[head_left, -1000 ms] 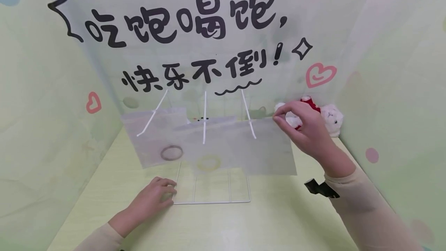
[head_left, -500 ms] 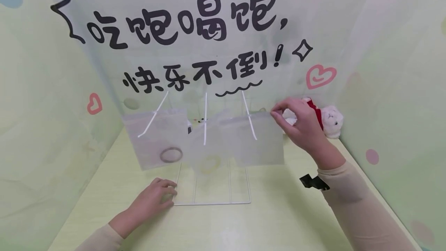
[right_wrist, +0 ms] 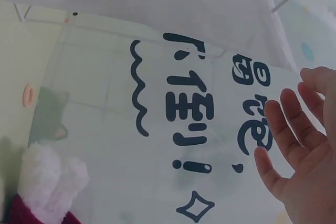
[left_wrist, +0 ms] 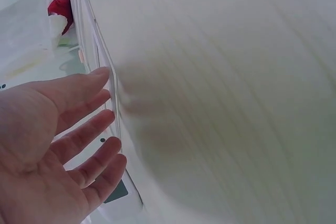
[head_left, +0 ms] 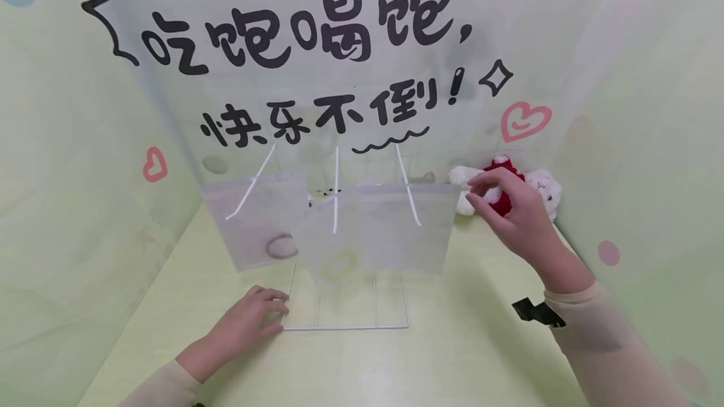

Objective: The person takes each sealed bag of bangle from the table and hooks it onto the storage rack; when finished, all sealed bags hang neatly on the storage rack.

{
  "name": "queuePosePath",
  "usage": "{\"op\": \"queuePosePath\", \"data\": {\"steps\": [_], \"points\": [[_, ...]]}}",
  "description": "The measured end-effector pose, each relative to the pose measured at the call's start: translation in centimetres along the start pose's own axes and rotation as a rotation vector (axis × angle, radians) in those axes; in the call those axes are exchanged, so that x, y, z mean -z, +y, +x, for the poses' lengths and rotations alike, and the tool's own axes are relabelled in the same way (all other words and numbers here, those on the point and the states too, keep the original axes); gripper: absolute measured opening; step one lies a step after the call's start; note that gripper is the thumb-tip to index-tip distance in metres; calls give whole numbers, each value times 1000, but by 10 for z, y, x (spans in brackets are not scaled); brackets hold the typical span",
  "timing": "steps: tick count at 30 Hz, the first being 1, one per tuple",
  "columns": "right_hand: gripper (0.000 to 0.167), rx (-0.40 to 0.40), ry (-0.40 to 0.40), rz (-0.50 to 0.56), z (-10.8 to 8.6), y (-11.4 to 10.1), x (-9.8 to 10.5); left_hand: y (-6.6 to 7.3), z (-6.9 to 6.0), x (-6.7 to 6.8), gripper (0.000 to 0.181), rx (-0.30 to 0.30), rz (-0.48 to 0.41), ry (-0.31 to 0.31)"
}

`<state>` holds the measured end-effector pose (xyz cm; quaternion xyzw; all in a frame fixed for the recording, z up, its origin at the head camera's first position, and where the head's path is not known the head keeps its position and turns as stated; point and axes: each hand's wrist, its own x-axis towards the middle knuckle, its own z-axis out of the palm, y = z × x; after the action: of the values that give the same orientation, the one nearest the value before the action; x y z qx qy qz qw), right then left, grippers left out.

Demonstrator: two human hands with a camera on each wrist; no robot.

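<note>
A white wire rack (head_left: 345,328) stands on the table with several white prongs sticking out toward me. Thin translucent bags hang from it: a left one (head_left: 243,244), a middle one (head_left: 322,237) and a right one (head_left: 424,244). The middle and right bags overlap. My right hand (head_left: 511,218) is beside the right bag's upper corner, thumb and fingers parted; in the right wrist view its fingers are spread and hold nothing. My left hand (head_left: 246,319) touches the left side of the rack's base with fingertips, fingers fairly straight in the left wrist view.
A white plush toy (head_left: 545,190) with red clothing lies behind my right hand. A pale backdrop (head_left: 351,86) with black lettering rises behind the rack. Pale walls flank the light wooden table (head_left: 362,375). Ring shapes show at the left and middle bags.
My right hand pinched the right bag's corner, moved it leftward, then let go and drew away to the right. The right bag hangs from the right prong. My left hand stays put.
</note>
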<state>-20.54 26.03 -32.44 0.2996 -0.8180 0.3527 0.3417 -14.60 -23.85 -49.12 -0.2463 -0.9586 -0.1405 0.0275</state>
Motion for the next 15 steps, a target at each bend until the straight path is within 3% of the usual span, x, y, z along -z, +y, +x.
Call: {"op": "queuePosePath", "data": {"steps": [5, 9, 15], "points": [[39, -6, -28, -13, -20, 12, 9, 1, -2, 1, 22, 18, -37, 3], [33, -1, -67, -36, -35, 25, 9, -1, -1, 6, 24, 16, -59, 54], [26, -86, -166, -166, -54, 45, 4, -3, -2, 18, 28, 80, -157, 99]]}}
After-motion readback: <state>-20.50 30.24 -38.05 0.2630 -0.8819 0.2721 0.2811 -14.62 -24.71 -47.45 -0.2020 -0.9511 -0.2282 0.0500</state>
